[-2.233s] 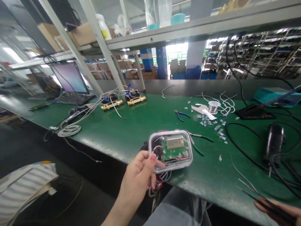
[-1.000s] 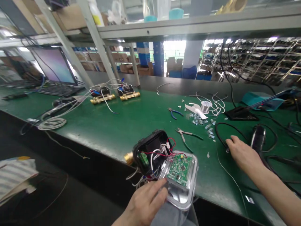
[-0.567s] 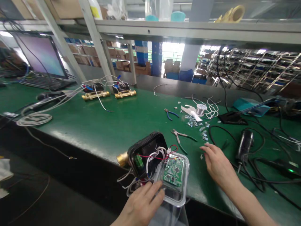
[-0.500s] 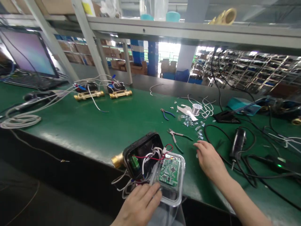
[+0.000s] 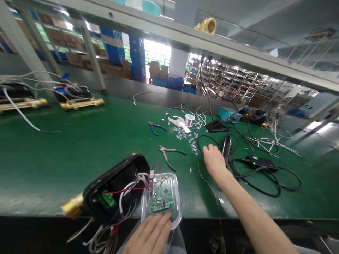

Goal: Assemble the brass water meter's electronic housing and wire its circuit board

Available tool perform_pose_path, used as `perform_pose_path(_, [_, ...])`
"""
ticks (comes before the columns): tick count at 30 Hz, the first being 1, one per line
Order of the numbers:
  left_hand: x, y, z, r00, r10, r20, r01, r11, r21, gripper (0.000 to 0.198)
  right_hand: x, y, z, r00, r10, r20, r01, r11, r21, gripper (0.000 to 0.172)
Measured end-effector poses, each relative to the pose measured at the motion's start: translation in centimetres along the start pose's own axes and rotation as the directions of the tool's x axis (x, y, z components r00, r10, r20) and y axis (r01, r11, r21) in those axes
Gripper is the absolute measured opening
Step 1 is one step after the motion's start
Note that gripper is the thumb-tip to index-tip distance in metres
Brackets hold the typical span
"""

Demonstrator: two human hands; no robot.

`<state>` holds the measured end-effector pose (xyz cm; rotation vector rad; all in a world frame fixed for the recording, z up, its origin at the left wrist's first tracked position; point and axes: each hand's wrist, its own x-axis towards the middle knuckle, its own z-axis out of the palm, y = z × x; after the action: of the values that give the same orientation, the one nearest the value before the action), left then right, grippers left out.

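Note:
My left hand [image 5: 152, 231] rests at the bench's near edge, fingers laid together over the near rim of a clear plastic cover [image 5: 178, 206]; its thumb is hidden. A green circuit board [image 5: 162, 197] sits in that cover. Red and white wires run from it into an open black meter housing [image 5: 122, 180] with a brass pipe end [image 5: 72, 205]. Farther right, my right hand [image 5: 214, 160] is over the bench with curled fingers, beside a black corded handheld tool [image 5: 226, 146]. Whatever lies under those fingers is hidden. Green-handled pliers [image 5: 167, 155] lie between the hands.
Blue-handled cutters [image 5: 156, 127], small metal pieces [image 5: 182, 133] and a solder spool [image 5: 189, 120] lie farther back. Black cables loop around a power adapter [image 5: 261, 163] at right. Brass meter bodies [image 5: 82, 103] stand at left. A shelf beam [image 5: 159, 33] crosses above.
The view has swung right. My right hand has moved right, from beside the pliers to the black corded tool, its fingers now more curled. My left hand stays at the clear cover.

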<state>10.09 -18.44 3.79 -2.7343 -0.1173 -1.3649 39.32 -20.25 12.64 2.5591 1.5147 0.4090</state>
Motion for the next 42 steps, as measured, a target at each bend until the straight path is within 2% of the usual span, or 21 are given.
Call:
perform_pose_path(2, [0.0, 0.8, 0.8, 0.999, -0.048, -0.014, 0.047, 0.998, -0.028, 0.037, 0.5, 1.8, 0.3, 0.999, 0.006, 0.043, -0.005, 1.000, -0.030, 0.019])
perform_pose_path(5, [0.0, 1.8, 1.2, 0.993, -0.110, 0.042, 0.111, 0.993, -0.037, 0.037, 1.2, 3.0, 0.8, 0.995, -0.053, 0.089, 0.053, 0.999, 0.005, 0.019])
perform_pose_path(9, [0.5, 2.5, 1.1, 0.983, -0.168, 0.079, 0.173, 0.984, -0.052, 0.037, 0.8, 3.0, -0.3, 0.995, -0.098, 0.027, 0.094, 0.988, 0.126, 0.011])
perform_pose_path(12, [0.9, 2.9, 1.3, 0.980, -0.196, 0.045, 0.198, 0.979, -0.045, 0.034, -1.8, 2.1, -1.9, 0.994, -0.065, -0.085, 0.085, 0.964, 0.252, 0.011])
perform_pose_path(15, [1.5, 3.3, 1.8, 0.977, -0.206, 0.059, 0.208, 0.978, -0.033, 0.033, -6.2, 0.5, -2.8, 0.982, 0.010, -0.188, 0.080, 0.884, 0.461, 0.017])
perform_pose_path(16, [1.6, 3.5, 2.0, 0.975, -0.209, 0.068, 0.212, 0.977, -0.026, 0.033, -7.8, -0.2, -2.8, 0.966, 0.099, -0.240, 0.089, 0.743, 0.663, 0.015])
perform_pose_path(17, [1.8, 3.7, 2.1, 0.973, -0.218, 0.079, 0.220, 0.975, -0.017, 0.033, -9.1, -0.9, -2.8, 0.964, 0.160, -0.213, 0.077, 0.597, 0.798, 0.015])
perform_pose_path(19, [2.1, 4.0, 2.1, 0.967, -0.239, 0.092, 0.240, 0.971, -0.002, 0.033, -11.2, -2.1, -2.5, 0.963, 0.245, -0.112, 0.031, 0.311, 0.950, 0.016])
perform_pose_path(20, [2.3, 4.0, 2.0, 0.964, -0.250, 0.090, 0.251, 0.968, 0.003, 0.033, -11.9, -2.6, -2.4, 0.963, 0.265, -0.057, 0.000, 0.212, 0.977, 0.017])
perform_pose_path(22, [2.7, 3.9, 1.6, 0.965, -0.243, 0.100, 0.244, 0.970, 0.007, 0.031, -12.6, -3.2, -2.3, 0.948, 0.319, 0.003, -0.032, 0.087, 0.996, 0.021])
perform_pose_path(24, [3.1, 3.7, 1.2, 0.969, -0.211, 0.126, 0.211, 0.977, 0.011, 0.028, -12.7, -3.4, -2.3, 0.923, 0.383, 0.018, -0.030, 0.025, 0.999, 0.024])
perform_pose_path(27, [3.5, 3.4, 1.0, 0.970, -0.197, 0.143, 0.198, 0.980, 0.011, 0.026, -12.8, -3.8, -2.5, 0.880, 0.475, 0.013, -0.015, -0.001, 1.000, 0.023])
perform_pose_path(30, [3.6, 3.5, 1.1, 0.967, -0.231, 0.103, 0.232, 0.973, 0.002, 0.025, -13.1, -4.4, -2.6, 0.848, 0.530, -0.011, -0.003, 0.025, 1.000, 0.021])
perform_pose_path(33, [3.7, 3.6, 1.2, 0.969, -0.224, 0.107, 0.226, 0.974, -0.004, 0.024, -13.6, -5.2, -2.3, 0.824, 0.558, -0.098, 0.048, 0.104, 0.993, 0.019])
perform_pose_path(35, [3.7, 3.6, 1.1, 0.969, -0.220, 0.114, 0.222, 0.975, -0.006, 0.023, -13.8, -5.6, -2.1, 0.809, 0.557, -0.190, 0.092, 0.199, 0.976, 0.016])
perform_pose_path(38, [3.8, 3.5, 1.0, 0.969, -0.222, 0.109, 0.224, 0.975, -0.009, 0.022, -14.0, -6.0, -1.9, 0.806, 0.502, -0.314, 0.166, 0.318, 0.934, 0.011])
perform_pose_path(42, [3.7, 3.6, 1.0, 0.965, -0.237, 0.113, 0.240, 0.971, -0.015, 0.025, -14.3, -6.3, -1.9, 0.813, 0.455, -0.363, 0.219, 0.339, 0.915, 0.013])
